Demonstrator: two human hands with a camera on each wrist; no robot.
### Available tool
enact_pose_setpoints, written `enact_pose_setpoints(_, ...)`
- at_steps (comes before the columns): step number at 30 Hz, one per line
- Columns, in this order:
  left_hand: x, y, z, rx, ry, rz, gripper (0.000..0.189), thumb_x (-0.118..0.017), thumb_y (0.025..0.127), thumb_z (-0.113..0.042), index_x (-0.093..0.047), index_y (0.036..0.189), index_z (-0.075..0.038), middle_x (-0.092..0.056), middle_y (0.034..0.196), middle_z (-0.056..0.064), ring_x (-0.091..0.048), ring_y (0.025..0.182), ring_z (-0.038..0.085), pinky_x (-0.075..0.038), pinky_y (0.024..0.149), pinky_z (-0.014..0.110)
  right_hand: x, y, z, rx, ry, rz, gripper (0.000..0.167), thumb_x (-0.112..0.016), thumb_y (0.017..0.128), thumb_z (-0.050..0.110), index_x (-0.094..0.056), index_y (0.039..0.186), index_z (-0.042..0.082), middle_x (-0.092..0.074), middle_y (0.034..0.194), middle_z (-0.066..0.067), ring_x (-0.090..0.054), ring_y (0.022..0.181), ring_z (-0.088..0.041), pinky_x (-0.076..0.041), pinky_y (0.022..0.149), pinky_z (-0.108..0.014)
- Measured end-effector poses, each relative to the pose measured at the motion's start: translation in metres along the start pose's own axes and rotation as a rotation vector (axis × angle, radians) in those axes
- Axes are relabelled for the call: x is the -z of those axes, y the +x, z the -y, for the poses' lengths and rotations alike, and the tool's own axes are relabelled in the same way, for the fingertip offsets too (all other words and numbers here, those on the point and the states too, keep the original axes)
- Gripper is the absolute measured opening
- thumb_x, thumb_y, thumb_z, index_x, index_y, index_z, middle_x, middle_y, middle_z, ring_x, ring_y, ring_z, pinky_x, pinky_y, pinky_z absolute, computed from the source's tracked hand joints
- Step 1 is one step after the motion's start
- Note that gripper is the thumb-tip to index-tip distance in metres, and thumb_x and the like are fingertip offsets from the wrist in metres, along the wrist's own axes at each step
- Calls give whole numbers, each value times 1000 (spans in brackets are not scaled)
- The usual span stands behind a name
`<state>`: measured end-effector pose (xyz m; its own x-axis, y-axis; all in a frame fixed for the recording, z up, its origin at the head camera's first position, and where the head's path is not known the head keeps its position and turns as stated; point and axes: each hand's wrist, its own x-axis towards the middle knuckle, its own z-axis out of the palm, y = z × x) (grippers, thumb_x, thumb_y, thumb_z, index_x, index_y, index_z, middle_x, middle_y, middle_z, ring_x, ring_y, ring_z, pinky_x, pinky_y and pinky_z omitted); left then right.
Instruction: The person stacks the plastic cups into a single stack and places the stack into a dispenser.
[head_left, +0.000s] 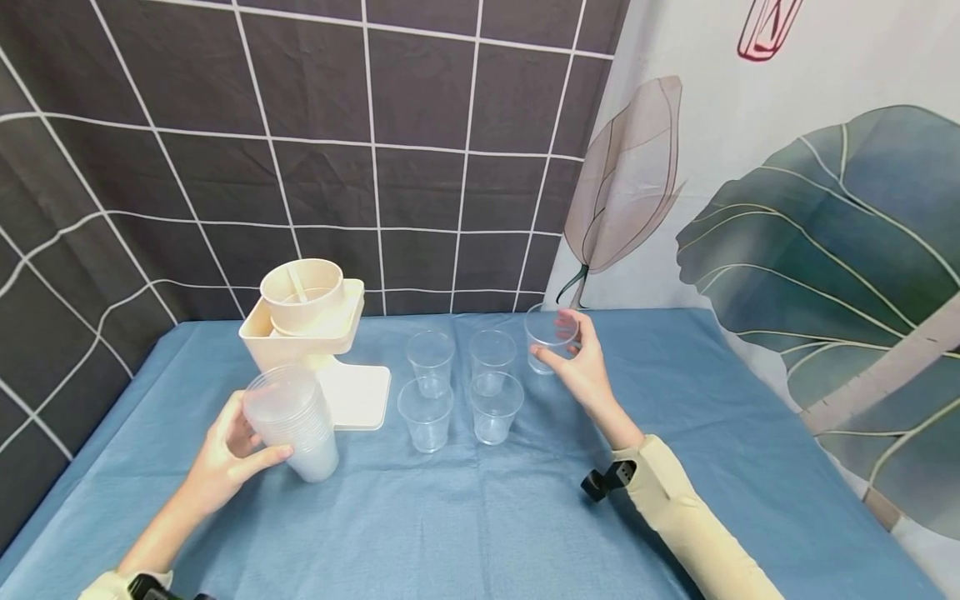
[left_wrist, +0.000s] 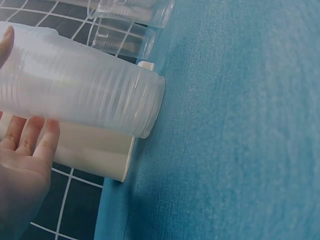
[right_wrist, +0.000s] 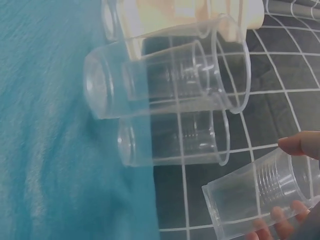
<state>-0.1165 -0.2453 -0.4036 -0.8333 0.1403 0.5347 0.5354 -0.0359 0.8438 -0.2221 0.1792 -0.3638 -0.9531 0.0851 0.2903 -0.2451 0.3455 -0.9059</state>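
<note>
A stack of clear plastic cups is gripped by my left hand, thumb on the near side and fingers behind it. In the left wrist view the nested cups lean, their base close over the cloth. At the back, my right hand holds a single clear plastic cup between thumb and fingers; the right wrist view shows this cup tilted. Left of it stand several separate cups upright, in two rows, mouths up.
Behind the stack stands a cream-coloured appliance with a round top cup and a flat base plate. A blue cloth covers the table. A dark checked curtain and a leaf-patterned curtain hang behind.
</note>
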Motion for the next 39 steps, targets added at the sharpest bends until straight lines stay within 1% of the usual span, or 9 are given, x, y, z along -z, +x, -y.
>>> enact_pose_setpoints(4, 0, 0, -1, 5, 14, -2, 71, -58, 65, 32, -45, 125, -5, -59, 119, -7, -57, 109, 1, -46, 89, 11, -1, -1, 7, 21, -1, -1, 67, -76, 79, 9, -42, 136, 8, -52, 131, -13, -49, 120, -28, -36, 98, -39)
enact_pose_setpoints(9, 0, 0, 0, 0, 15, 4, 71, -58, 65, 32, -45, 125, -4, -58, 120, -7, -56, 111, 1, -45, 90, 10, -1, -4, 15, 38, -24, 19, 67, -76, 80, 11, -41, 137, 9, -52, 133, -12, -48, 121, -27, -36, 99, -40)
enact_pose_setpoints(18, 0, 0, 0, 0, 18, -3, 72, -58, 65, 32, -45, 125, -6, -58, 120, -8, -56, 110, 0, -46, 90, 10, -4, -7, 20, 110, -51, 10, 67, -77, 77, 12, -44, 136, 12, -55, 130, -11, -50, 118, -27, -38, 94, -37)
enact_pose_setpoints(24, -1, 0, 0, -8, 6, -3, 72, -58, 65, 33, -46, 124, -5, -59, 119, -7, -57, 110, 1, -46, 90, 10, -7, -8, 27, 123, -42, 15, 67, -77, 77, 13, -45, 136, 12, -55, 129, -13, -50, 116, -27, -38, 94, -37)
enact_pose_setpoints(30, -1, 0, 0, -10, 3, 0, 73, -57, 64, 34, -46, 124, -6, -59, 119, -7, -57, 110, 1, -46, 90, 11, -11, -9, 34, 152, -15, 8, 66, -77, 77, 11, -46, 135, 11, -54, 129, -14, -50, 116, -32, -38, 97, -47)
enact_pose_setpoints(32, 0, 0, -1, -11, -4, -1, 72, -57, 64, 34, -46, 124, -6, -59, 119, -7, -56, 111, 1, -46, 90, 11, -13, -9, 35, 162, -4, 9, 66, -77, 77, 11, -46, 135, 12, -55, 128, -13, -50, 115, -31, -38, 96, -46)
enact_pose_setpoints(36, 0, 0, -2, -13, -8, -3, 72, -57, 64, 34, -47, 123, -6, -59, 119, -7, -56, 111, 1, -46, 90, 10, -16, -10, 39, 175, 13, 17, 66, -77, 77, 9, -47, 135, 13, -54, 129, -11, -50, 115, -30, -38, 94, -39)
enact_pose_setpoints(39, 0, 0, -2, -13, 2, -2, 73, -57, 64, 34, -47, 124, -7, -59, 120, -7, -56, 112, 1, -46, 90, 10, -18, -10, 41, 176, 32, 18, 66, -77, 76, 8, -47, 135, 13, -55, 130, -11, -50, 116, -29, -37, 95, -41)
